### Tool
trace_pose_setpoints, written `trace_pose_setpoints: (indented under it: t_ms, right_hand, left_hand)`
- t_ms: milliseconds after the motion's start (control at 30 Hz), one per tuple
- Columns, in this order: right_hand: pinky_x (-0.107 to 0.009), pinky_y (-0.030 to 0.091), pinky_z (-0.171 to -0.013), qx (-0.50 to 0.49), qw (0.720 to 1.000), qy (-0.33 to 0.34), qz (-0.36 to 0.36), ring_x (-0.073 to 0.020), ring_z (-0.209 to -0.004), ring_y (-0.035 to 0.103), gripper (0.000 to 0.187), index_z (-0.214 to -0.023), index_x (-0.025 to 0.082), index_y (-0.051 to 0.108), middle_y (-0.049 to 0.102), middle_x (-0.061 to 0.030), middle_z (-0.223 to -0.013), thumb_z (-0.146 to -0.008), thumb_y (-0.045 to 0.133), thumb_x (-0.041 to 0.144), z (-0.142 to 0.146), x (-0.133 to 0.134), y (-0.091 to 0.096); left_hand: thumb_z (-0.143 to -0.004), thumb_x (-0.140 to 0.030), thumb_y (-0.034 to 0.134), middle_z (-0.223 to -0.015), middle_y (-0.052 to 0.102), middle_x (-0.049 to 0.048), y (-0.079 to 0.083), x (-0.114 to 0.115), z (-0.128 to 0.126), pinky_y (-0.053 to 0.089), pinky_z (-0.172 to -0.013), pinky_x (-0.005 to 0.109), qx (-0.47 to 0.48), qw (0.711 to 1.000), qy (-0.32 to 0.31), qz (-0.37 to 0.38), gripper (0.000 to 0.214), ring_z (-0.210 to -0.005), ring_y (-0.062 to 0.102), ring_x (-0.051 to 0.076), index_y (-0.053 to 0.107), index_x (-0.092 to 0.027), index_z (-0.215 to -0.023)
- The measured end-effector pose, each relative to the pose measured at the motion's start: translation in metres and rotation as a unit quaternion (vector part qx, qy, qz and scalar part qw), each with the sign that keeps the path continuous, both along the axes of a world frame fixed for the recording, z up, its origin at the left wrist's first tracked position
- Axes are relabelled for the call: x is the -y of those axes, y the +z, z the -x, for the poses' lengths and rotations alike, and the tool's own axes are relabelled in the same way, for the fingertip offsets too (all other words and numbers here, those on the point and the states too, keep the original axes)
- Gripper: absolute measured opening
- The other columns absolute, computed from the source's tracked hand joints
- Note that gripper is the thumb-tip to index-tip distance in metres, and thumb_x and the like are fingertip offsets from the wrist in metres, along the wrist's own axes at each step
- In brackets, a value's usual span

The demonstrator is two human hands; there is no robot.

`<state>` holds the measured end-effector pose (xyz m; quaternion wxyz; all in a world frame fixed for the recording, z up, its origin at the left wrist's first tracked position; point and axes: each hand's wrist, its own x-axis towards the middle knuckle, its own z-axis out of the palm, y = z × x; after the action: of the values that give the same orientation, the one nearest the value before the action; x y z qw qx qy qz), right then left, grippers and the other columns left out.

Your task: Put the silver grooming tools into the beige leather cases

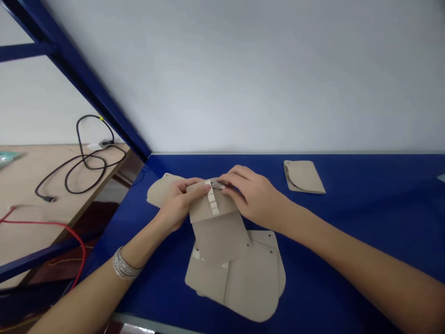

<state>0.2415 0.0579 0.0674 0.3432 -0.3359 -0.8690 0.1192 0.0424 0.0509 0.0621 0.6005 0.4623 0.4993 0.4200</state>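
Both my hands hold the top edge of a beige faux-leather panel (215, 222), which is raised slightly above the blue tabletop (347, 260). My left hand (177, 204) grips its left side, and my right hand (248, 195) covers its right side. Between them, a small metal clasp (217, 185) shows at the edge, partly hidden by my fingers. A column of pale strips (212, 202) runs down the panel. Beneath it lies a larger beige piece with small holes (252, 283). Another beige piece (162, 190) sticks out behind my left hand.
A separate beige flap (303, 176) lies at the far right of the blue table. To the left, a black cable (83, 167) and a red cable (45, 222) lie on a lower wooden table (24, 176). A blue metal frame bar (83, 83) stands before a white wall.
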Motion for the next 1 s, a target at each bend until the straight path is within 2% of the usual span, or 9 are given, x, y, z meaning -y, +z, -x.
trace_pose_setpoints:
  t_ms: [200,700,833,1000]
  right_hand:
    - [-0.038,0.049,-0.080,0.004,0.999,-0.001,-0.039,-0.0226,-0.089,0.058,0.023,-0.099,0.016,0.063,0.062,-0.0110,-0.095,-0.095,0.040,0.015,0.001,0.003,0.000]
    - [-0.036,0.043,-0.076,-0.025,0.999,-0.047,0.002,-0.0215,-0.084,0.050,0.018,-0.095,0.017,0.056,0.059,-0.0094,-0.094,-0.095,0.039,0.014,0.010,0.009,-0.012]
    - [-0.038,0.043,-0.077,-0.008,0.999,-0.037,-0.025,-0.0219,-0.083,0.050,0.022,-0.097,0.016,0.058,0.059,-0.0104,-0.094,-0.096,0.036,0.013,0.013,0.010,-0.015]
    - [-0.038,0.044,-0.078,0.023,0.997,-0.010,-0.072,-0.0212,-0.083,0.050,0.027,-0.099,0.015,0.062,0.058,-0.0112,-0.093,-0.096,0.035,0.011,0.009,0.010,-0.010]
  left_hand:
    - [-0.070,-0.035,0.077,-0.067,0.068,0.0006,0.000,0.001,0.003,0.042,-0.053,0.021,-0.005,1.000,-0.022,-0.010,0.022,-0.056,0.057,0.011,0.072,-0.015,-0.077]
    - [-0.070,-0.036,0.076,-0.064,0.065,-0.0001,-0.004,0.001,0.002,0.039,-0.052,0.020,-0.015,0.999,-0.039,0.006,0.022,-0.055,0.055,0.011,0.072,-0.016,-0.076]
    - [-0.070,-0.036,0.077,-0.070,0.068,0.0011,-0.007,0.001,0.002,0.042,-0.056,0.021,-0.011,0.999,-0.051,0.009,0.023,-0.059,0.058,0.011,0.073,-0.016,-0.080]
    - [-0.068,-0.035,0.079,-0.085,0.073,0.0055,-0.008,-0.001,0.007,0.048,-0.062,0.024,-0.017,0.995,-0.098,-0.007,0.033,-0.069,0.064,0.016,0.073,-0.016,-0.095]
